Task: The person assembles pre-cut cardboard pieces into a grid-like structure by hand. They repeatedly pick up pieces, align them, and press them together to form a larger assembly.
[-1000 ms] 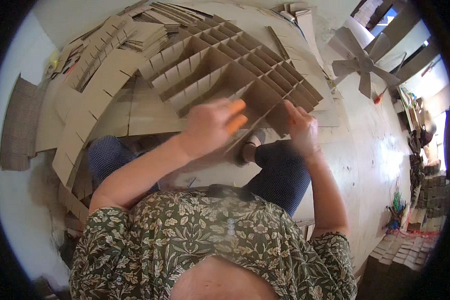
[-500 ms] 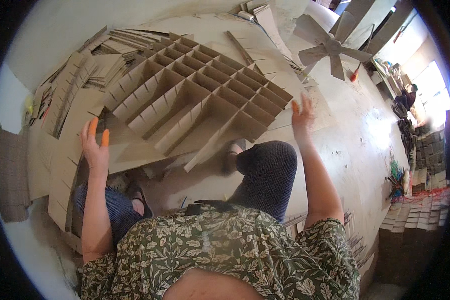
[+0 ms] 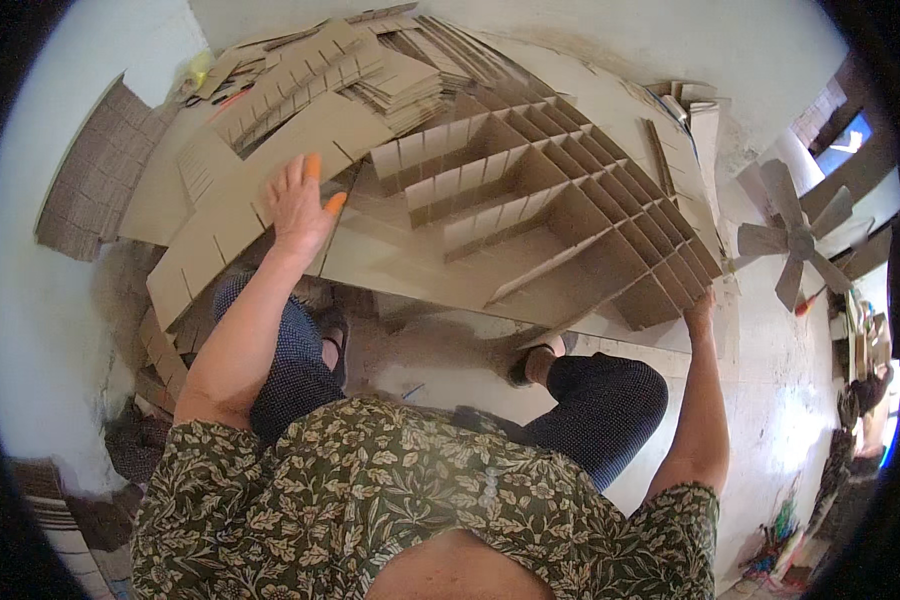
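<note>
Pale plaster wall closes off the room past twelve o'clock; a dusty fan stands near three. Across the tan tabletop, toward one o'clock, sits a cardboard divider grid: narrow rectangular cells crowd its right side, while long bays on its left lie open-ended between slotted panels, shadow pooled inside. Its thin, matte walls stand on edge and cross one another. At ten o'clock the left hand has its fingers spread over a long slotted cardboard strip, orange sleeves on thumb and one finger; whether it touches is unclear. At three o'clock the right hand meets the grid's near right corner; its fingers are mostly hidden, so I cannot tell whether they pinch it. Loose cardboard pieces pile up just before twelve. Smooth floor catches glare between three and four.
</note>
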Available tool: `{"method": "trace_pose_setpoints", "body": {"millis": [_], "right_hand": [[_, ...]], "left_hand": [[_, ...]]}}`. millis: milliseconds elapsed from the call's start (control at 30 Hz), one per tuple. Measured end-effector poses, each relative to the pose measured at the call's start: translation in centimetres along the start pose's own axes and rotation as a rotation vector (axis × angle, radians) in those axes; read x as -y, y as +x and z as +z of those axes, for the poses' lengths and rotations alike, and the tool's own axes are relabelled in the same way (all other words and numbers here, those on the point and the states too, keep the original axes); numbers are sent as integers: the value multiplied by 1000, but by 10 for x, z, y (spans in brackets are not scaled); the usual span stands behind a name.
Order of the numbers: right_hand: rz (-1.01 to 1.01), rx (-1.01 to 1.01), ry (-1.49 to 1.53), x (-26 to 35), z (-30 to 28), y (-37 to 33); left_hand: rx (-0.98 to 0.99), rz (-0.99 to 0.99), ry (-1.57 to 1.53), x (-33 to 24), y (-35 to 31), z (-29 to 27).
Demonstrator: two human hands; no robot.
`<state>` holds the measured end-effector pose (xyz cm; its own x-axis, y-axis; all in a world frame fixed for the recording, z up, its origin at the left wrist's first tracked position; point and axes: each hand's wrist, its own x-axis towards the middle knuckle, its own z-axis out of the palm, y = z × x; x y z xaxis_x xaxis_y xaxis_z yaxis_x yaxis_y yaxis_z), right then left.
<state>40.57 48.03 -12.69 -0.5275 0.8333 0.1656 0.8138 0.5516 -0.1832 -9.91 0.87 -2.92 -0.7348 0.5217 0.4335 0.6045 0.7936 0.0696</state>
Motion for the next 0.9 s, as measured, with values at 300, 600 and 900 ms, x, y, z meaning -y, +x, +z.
{"method": "trace_pose_setpoints", "body": {"millis": [300, 600, 900], "right_hand": [[116, -714, 607, 166, -89, -116], [-109, -458, 1248, 274, -125, -161], [-23, 182, 1479, 323, -132, -158]], "left_hand": [[-34, 58, -71, 22, 33, 17], [3, -125, -343, 21, 41, -6], [-516, 358, -351, 8, 22, -63]]}}
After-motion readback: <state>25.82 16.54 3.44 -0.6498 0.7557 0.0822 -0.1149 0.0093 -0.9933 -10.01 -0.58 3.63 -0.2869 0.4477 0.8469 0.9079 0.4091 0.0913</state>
